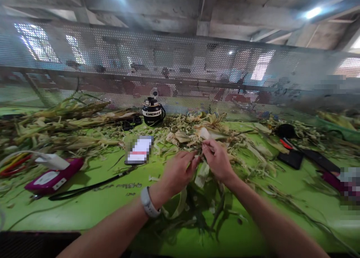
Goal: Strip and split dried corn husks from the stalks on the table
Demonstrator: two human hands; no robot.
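My left hand point(178, 170), with a pale watch band point(149, 202) on its wrist, is closed with thumb and fingers bent together. Just beside it, my right hand point(217, 161) pinches with thumb and forefinger. Between the two sets of fingertips is a piece of corn husk, mostly covered by them. A pale strip of husk point(201, 174) hangs below the fingers. Right behind the hands lies a heap of torn dry husks point(209, 133). Loose strips and scraps point(180, 205) are scattered on the green table point(112, 220) under my forearms.
A phone point(139, 150) lies left of my hands, near a purple power strip point(54, 177) with a white plug. At the back stand a black jar point(152, 113) marked ENERGY and a perforated metal screen point(180, 63). Long husks point(75, 119) pile leftward; a black pouch-like item point(291, 158) lies right.
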